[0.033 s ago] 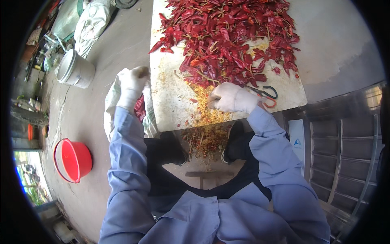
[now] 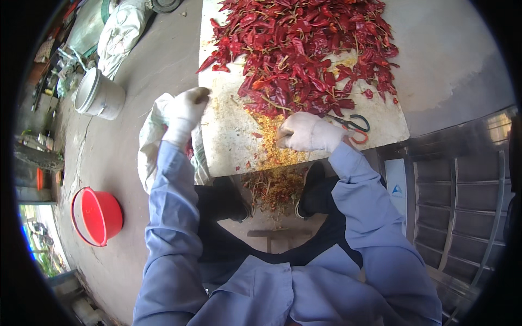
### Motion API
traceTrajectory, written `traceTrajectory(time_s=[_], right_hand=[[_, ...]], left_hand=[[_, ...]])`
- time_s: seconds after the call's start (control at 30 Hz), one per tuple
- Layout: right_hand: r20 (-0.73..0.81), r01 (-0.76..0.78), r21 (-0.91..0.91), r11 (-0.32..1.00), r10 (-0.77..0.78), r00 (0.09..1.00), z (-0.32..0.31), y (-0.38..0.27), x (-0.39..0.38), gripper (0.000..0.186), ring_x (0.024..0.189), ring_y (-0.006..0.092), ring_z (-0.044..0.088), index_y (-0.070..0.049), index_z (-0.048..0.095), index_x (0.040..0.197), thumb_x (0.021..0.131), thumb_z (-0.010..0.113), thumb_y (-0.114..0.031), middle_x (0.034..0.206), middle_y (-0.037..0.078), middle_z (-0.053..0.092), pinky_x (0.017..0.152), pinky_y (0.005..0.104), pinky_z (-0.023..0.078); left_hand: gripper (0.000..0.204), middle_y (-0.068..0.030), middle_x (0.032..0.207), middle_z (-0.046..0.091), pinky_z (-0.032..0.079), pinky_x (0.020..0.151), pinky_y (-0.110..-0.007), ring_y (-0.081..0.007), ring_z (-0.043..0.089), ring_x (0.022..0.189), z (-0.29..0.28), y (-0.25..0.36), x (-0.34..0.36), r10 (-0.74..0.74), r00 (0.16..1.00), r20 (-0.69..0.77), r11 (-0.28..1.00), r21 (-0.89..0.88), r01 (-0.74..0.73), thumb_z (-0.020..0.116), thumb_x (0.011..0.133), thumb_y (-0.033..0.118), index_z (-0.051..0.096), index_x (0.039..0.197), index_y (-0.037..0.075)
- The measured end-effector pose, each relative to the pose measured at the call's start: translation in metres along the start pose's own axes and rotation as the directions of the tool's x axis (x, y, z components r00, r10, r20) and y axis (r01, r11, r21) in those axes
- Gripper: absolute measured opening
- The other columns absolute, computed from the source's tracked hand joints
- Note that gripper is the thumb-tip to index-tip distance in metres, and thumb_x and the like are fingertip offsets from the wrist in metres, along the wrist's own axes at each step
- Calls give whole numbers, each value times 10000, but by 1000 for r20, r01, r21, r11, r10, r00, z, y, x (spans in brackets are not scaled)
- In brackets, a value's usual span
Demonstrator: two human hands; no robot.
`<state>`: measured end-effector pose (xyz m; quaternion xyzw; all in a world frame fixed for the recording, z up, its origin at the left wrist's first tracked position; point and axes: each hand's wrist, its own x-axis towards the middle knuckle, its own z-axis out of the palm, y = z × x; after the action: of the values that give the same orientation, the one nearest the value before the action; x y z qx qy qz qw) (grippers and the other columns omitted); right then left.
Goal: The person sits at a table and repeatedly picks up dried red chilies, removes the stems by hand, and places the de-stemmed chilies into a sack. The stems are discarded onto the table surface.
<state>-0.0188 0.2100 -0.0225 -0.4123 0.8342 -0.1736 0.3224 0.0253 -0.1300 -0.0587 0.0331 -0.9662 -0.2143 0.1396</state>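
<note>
Two hands in white cloth gloves, well apart, with long blue sleeves (image 2: 174, 217) behind. Left hand (image 2: 186, 114): fingers curled in, by the left edge of a flat, pale, stained board (image 2: 225, 149). Cannot tell if holding a thing or not. Just below this grip, a loose white sack (image 2: 150, 149), with a bit of red showing at the opening. Right hand (image 2: 304, 132): curled up too, over the near part of the board, next to tiny yellow seeds (image 2: 274, 146). Cannot tell if empty or full. Just ahead of the right grip, a big heap of dry, wrinkly red peppers (image 2: 304, 49) with thin stems. Spreads wide over the board. Just right of that grip, scissors with one black loop and one orange loop (image 2: 352, 126). Well left of the left grip, a round white plastic bucket (image 2: 109, 100). Lower on that side, a bright red plastic bucket (image 2: 109, 217).
</note>
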Motion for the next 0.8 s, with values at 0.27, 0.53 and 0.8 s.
traceTrajectory(time_s=[0.27,0.53,0.8], right_hand=[[-42,-71,-103,992,67,997,7,12,-6,283,968,328,701,-100,775,951,864,713,-362,963,136,736,821,454,542],[-178,-318,-127,940,293,939,-17,25,-19,248,1010,320,709,-143,783,1018,825,693,-271,1005,116,754,894,441,563],[-410,-140,238,961,230,883,-24,42,-19,325,979,280,730,-84,734,1177,918,720,-280,1043,141,759,857,395,561]], left_hand=[[234,-125,910,759,570,772,-354,-245,735,829,52,109,18,108,968,226,994,-7,-109,735,907,192,762,1130,128],[142,-89,900,774,568,741,-313,-161,718,814,59,109,25,115,930,350,965,-260,-22,740,904,86,779,1037,56],[231,-93,928,741,564,743,-274,-138,688,807,29,113,23,93,938,333,700,-692,176,673,964,32,696,1179,-49]])
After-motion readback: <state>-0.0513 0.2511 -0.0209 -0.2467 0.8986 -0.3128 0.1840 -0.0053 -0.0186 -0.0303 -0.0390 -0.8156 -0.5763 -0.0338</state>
